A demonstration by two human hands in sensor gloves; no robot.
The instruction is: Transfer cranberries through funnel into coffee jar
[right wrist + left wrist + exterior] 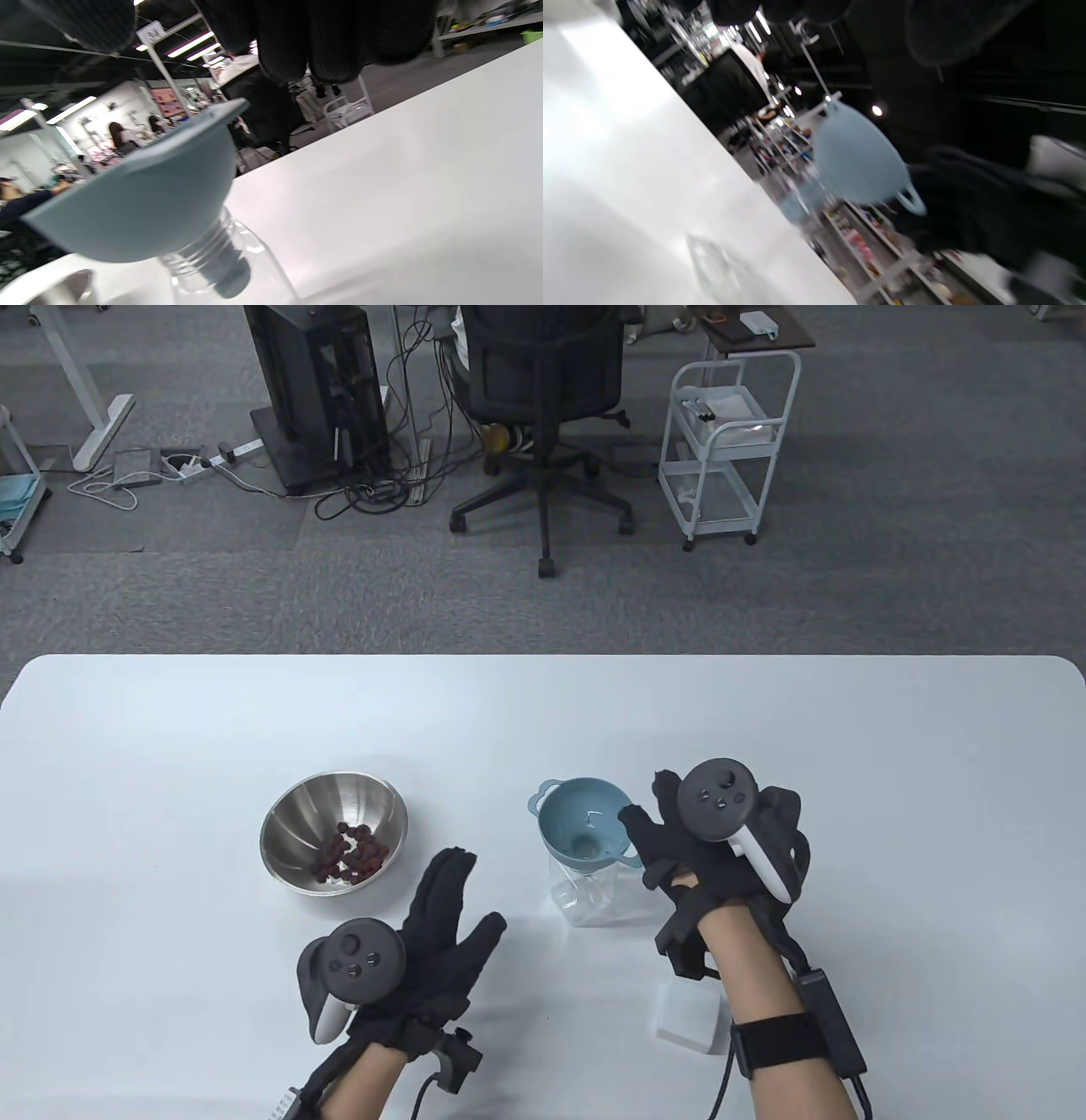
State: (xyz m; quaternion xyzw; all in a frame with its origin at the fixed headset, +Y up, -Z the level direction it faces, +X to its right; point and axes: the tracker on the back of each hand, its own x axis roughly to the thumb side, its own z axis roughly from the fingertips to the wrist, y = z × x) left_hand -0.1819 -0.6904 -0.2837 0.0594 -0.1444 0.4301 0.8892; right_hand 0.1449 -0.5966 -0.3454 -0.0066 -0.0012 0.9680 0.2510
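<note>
A steel bowl [293, 814] holds a small heap of dark red cranberries [355, 853]. To its right a light blue funnel [585, 827] sits with its spout in the mouth of a clear jar [585, 903]. My left hand [475, 891] is open with fingers spread, low over the table between bowl and jar, holding nothing. My right hand [646, 799] is open just right of the funnel, thumb at its rim; I cannot tell if it touches. The right wrist view shows the funnel [140, 203] in the jar neck [220, 271]. The left wrist view shows the funnel [859, 161], blurred.
A white block [689, 1016] lies on the table under my right forearm. The white table [543, 712] stretches bare toward its far edge. An office chair [543, 398] and a white cart [725, 441] stand on the floor beyond.
</note>
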